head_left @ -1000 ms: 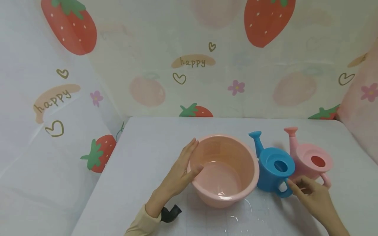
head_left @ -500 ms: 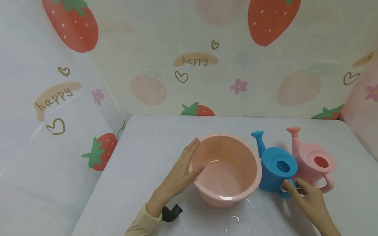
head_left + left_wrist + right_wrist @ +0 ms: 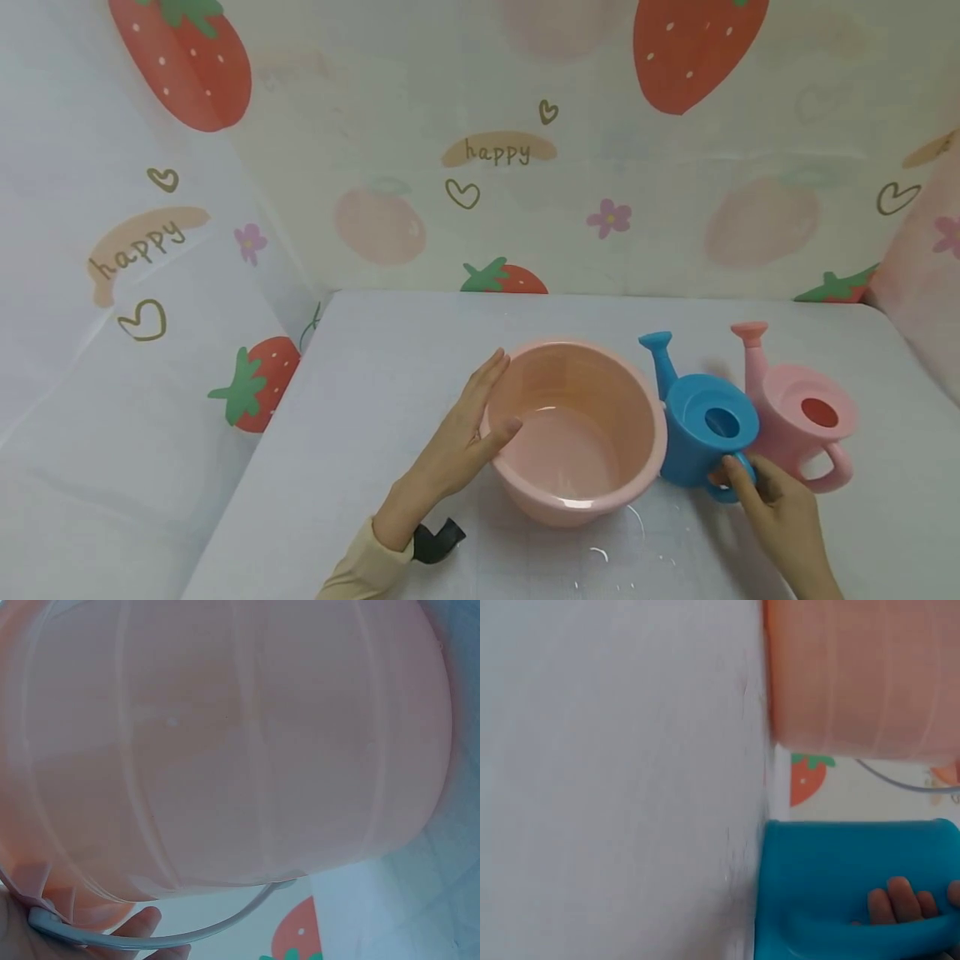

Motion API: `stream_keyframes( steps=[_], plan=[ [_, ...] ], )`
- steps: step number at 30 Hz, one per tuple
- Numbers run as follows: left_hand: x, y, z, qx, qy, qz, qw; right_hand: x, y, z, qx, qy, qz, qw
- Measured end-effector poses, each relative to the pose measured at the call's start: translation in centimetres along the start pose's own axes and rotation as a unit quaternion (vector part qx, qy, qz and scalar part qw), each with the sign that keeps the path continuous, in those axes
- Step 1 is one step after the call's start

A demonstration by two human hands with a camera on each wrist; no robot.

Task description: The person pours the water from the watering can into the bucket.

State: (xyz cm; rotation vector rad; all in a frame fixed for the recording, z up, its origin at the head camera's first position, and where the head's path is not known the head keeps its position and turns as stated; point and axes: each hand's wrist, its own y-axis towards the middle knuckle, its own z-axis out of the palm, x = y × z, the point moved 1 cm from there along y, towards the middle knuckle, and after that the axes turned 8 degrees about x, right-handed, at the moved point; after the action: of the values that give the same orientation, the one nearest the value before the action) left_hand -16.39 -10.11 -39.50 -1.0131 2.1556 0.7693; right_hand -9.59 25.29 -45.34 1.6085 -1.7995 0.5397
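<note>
A round pink bucket (image 3: 573, 503) stands on the white table, with a grey handle (image 3: 142, 943) hanging down its outside in the left wrist view. My left hand (image 3: 450, 450) rests against its left side. The fingers lie along the outer rim and the thumb reaches over it. Just right of the bucket is a blue watering can (image 3: 682, 458), upright, spout at the back. My right hand (image 3: 787, 512) grips its handle; in the right wrist view several fingertips (image 3: 900, 900) show through the handle loop. Behind and right of it stands a pink watering can (image 3: 780, 390).
Water drops or wet marks (image 3: 598, 554) shine on the table (image 3: 390, 358) in front of the bucket. A dark, curved piece (image 3: 438, 542) juts from my left wrist. Strawberry-printed cloth (image 3: 645, 179) rises behind the table and on both sides.
My right fingers have moved from touching the blue can's handle to going through the loop and gripping it. The left hand stays on the bucket, and the view has shifted slightly.
</note>
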Motion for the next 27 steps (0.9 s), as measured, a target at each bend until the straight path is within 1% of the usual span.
stream_keyframes(
  steps=[4, 7, 15, 20, 23, 27],
  plan=[
    [-0.01, -0.03, 0.01, 0.001, 0.0, 0.002, 1.0, -0.05, -0.16, 0.09, -0.021, 0.032, 0.002, 0.9993],
    [-0.01, -0.04, -0.02, 0.004, -0.001, 0.003, 1.0, -0.14, -0.23, 0.15, -0.031, 0.042, 0.002, 0.9987],
    [0.14, 0.08, -0.04, 0.01, -0.004, 0.003, 0.9999, -0.39, -0.26, 0.4, -0.056, 0.034, 0.013, 0.9977],
    [0.21, 0.1, -0.14, 0.009, 0.001, 0.011, 0.9999, -0.53, -0.26, 0.36, -0.074, 0.043, 0.0, 0.9963],
    [0.24, 0.01, -0.13, 0.009, 0.0, 0.007, 0.9999, -0.59, -0.29, 0.32, -0.08, 0.047, -0.008, 0.9957],
    [0.33, -0.08, -0.06, 0.008, -0.004, 0.002, 1.0, -0.69, -0.29, 0.38, -0.082, 0.052, -0.008, 0.9952]
  ],
)
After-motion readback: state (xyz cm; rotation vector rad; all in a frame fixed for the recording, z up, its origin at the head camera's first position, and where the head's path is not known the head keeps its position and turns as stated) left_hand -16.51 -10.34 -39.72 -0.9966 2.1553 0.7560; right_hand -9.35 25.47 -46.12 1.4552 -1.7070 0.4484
